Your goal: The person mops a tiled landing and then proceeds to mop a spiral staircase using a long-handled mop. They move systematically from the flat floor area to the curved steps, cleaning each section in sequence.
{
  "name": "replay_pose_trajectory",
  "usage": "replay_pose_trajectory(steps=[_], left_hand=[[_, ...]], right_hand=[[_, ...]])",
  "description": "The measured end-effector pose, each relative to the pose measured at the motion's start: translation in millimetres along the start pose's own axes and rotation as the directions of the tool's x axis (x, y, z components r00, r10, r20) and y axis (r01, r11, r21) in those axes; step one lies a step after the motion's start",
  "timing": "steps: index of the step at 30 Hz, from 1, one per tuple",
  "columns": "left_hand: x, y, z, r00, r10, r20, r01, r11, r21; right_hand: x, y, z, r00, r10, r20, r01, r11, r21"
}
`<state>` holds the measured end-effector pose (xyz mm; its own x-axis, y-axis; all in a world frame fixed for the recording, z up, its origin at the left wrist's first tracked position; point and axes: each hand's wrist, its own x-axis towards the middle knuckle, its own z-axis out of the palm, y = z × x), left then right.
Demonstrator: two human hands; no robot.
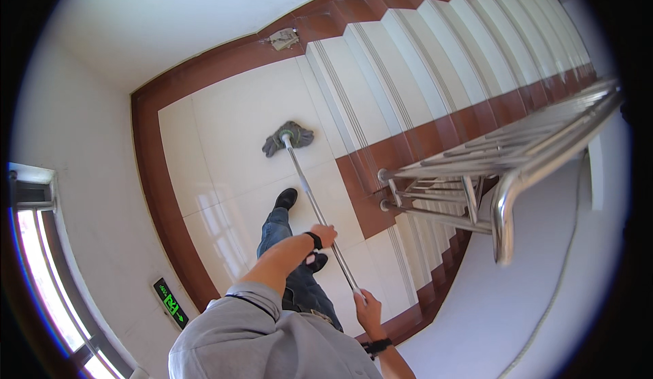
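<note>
A mop with a steel pole [317,206] slants across the landing in front of me. Its grey string head [290,139] is spread on the pale floor tiles, with a white and green socket at the centre. My left hand [324,236], with a black band on the wrist, wraps around the middle of the pole. At the upper end of the pole, my right hand [368,310] grips the white handle end, its thumb lying along it. A dark bracelet circles the right wrist. The pole passes beside my black shoe [286,199].
Pale steps with red-brown edging [398,73] adjoin the landing at upper right; another flight [421,246] lies below the steel railing [505,221]. A small dirty box [284,38] sits by the wall near the first step. A lit exit sign [171,303] and a window [53,272] are at left.
</note>
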<state>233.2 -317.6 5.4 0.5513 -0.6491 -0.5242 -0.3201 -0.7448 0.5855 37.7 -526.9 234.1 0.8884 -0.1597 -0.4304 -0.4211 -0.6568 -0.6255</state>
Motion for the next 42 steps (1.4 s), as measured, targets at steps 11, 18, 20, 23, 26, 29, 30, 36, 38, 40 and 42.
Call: replay_pose_trajectory(steps=[11,18,20,23,26,29,30,36,38,40,42], left_hand=[[-31,-213,-235,0.863,-0.348,-0.367,0.324,0.937,-0.129],[-59,-232,-276,0.776,-0.399,-0.488,0.348,0.917,-0.196],[-61,-216,-260,0.798,-0.381,-0.466,0.328,0.925,-0.193],[-56,-174,-213,0.839,-0.359,-0.409,0.311,0.933,-0.182],[-44,-116,-143,0.881,-0.290,-0.375,0.242,0.955,-0.170],[-33,-50,-61,0.939,-0.204,-0.277,0.173,0.976,-0.133],[-31,-24,-31,0.949,-0.184,-0.256,0.149,0.978,-0.149],[-37,136,106,0.989,0.121,0.082,-0.111,0.986,-0.123],[-42,181,131,0.947,0.231,0.224,-0.194,0.965,-0.175],[-47,219,152,0.893,0.326,0.310,-0.257,0.935,-0.244],[-52,246,167,0.849,0.346,0.399,-0.263,0.932,-0.248]], right_hand=[[276,-207,153,0.973,-0.167,0.160,0.126,0.963,0.239],[346,-253,197,0.948,-0.092,0.304,-0.031,0.926,0.375],[337,-234,189,0.937,-0.091,0.338,-0.016,0.953,0.302],[301,-174,163,0.923,-0.093,0.373,0.034,0.986,0.163],[243,-95,128,0.925,-0.067,0.373,0.016,0.990,0.139],[165,-13,83,0.927,-0.017,0.375,-0.038,0.990,0.139],[137,12,68,0.922,0.031,0.385,-0.082,0.990,0.116],[-49,137,-47,0.879,0.211,0.428,-0.179,0.977,-0.115],[-109,163,-82,0.889,0.235,0.394,-0.182,0.969,-0.168],[-159,181,-115,0.873,0.252,0.418,-0.164,0.958,-0.236],[-206,190,-142,0.845,0.372,0.384,-0.285,0.921,-0.266]])
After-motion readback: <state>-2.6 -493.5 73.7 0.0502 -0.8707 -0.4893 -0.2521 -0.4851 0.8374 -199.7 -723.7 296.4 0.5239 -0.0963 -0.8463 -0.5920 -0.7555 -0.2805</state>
